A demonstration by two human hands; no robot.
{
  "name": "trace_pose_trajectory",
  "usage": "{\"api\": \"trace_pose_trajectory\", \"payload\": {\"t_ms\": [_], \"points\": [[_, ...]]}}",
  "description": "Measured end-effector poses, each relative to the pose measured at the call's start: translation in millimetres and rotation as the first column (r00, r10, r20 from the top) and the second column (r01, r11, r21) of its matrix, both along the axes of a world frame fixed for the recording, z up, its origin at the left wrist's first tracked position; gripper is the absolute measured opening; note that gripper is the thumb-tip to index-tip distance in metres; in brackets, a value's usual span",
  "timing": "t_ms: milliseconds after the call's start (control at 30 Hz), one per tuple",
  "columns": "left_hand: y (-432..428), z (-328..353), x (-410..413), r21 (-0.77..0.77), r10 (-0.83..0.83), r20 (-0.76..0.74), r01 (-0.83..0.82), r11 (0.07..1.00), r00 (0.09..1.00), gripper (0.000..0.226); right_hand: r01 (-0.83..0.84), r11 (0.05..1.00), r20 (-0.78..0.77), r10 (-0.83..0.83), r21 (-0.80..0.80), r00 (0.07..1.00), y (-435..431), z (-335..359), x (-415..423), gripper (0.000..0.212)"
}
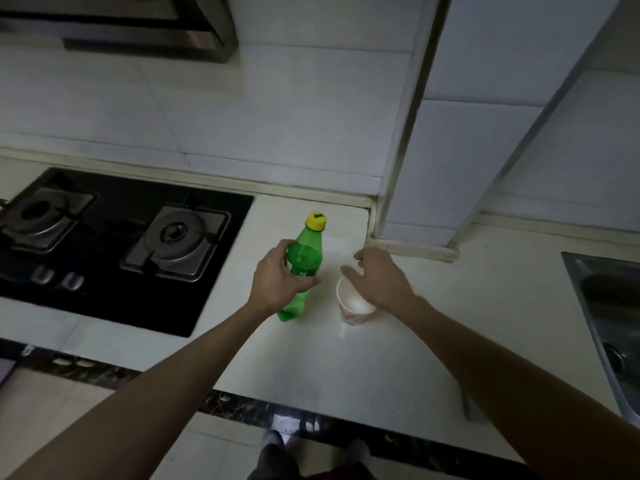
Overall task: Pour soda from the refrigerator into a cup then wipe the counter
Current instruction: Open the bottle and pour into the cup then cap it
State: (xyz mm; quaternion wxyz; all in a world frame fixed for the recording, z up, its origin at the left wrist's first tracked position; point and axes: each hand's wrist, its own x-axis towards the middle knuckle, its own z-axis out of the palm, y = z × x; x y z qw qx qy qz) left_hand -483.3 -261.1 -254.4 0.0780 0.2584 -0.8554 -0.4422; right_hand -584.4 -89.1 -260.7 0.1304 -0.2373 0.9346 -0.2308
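Head camera view, looking down over two bare forearms at a pale kitchen desk (pixel 346 362) in dim light. The left hand (pixel 277 277) grips a green plastic soda bottle (pixel 306 252) around its middle, fingers and thumb curled round it. The bottle is roughly upright, with its yellow cap (pixel 315 220) on and its base down at the desk surface; whether it rests there or is just lifted cannot be told. Just to the right of the bottle, apart from it, a white paper cup (pixel 353 301) stands upright on the desk, with a reddish print low on its side and a white inside. The right hand (pixel 379 277) hovers over the far right edge of the cup with its fingers spread wide and relaxed, holding nothing; whether it touches the rim cannot be told. To the left, set into the desk, is a black two-burner gas hob (pixel 121 237), and above it a metal range hood (pixel 138 26) against a white tiled wall (pixel 259 116). At the far right edge, a steel sink (pixel 606 306) is sunk into the desk. Below the desk's dark front edge, the person's feet (pixel 277 445) show on a light floor.
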Motion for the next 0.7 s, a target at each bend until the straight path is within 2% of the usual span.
{"api": "trace_pose_trajectory", "payload": {"t_ms": [33, 100, 167, 300, 367, 500, 633, 700], "points": [[-1, 2, 2, 0.020, 0.001, -0.027, 0.000, 1.000, 1.000, 0.067, 0.040, 0.995, 0.005, -0.040, -0.089, 0.999, -5, 16, -2, 0.045], [-3, 7, 4, 0.047, -0.025, -0.065, 0.028, 0.998, 0.998, 0.066, 0.123, 0.962, 0.050, -0.114, -0.245, 0.992, -19, 51, -2, 0.053], [-7, 15, 4, 0.048, -0.080, -0.093, 0.085, 0.995, 0.992, 0.066, 0.129, 0.946, 0.002, -0.134, -0.296, 0.991, -34, 80, 1, 0.060], [-19, 35, 1, 0.031, -0.180, -0.139, 0.186, 0.982, 0.974, 0.065, 0.051, 0.989, -0.284, -0.090, -0.142, 0.955, -58, 120, 9, 0.073], [-24, 43, 0, -0.034, -0.205, -0.158, 0.202, 0.979, 0.966, 0.067, 0.057, 0.993, -0.346, -0.089, -0.100, 0.934, -63, 130, 9, 0.074], [-34, 54, 1, -0.227, -0.265, -0.154, 0.227, 0.947, 0.952, 0.070, 0.135, 0.991, -0.371, -0.121, 0.013, 0.921, -64, 141, 6, 0.066], [-46, 52, 0, -0.385, -0.392, -0.128, 0.318, 0.866, 0.911, 0.072, 0.179, 0.971, -0.357, -0.113, 0.157, 0.927, -59, 139, 12, 0.058], [-48, 50, 1, -0.443, -0.435, -0.087, 0.356, 0.823, 0.896, 0.075, 0.214, 0.961, -0.333, -0.146, 0.178, 0.932, -58, 136, 18, 0.055]]}}
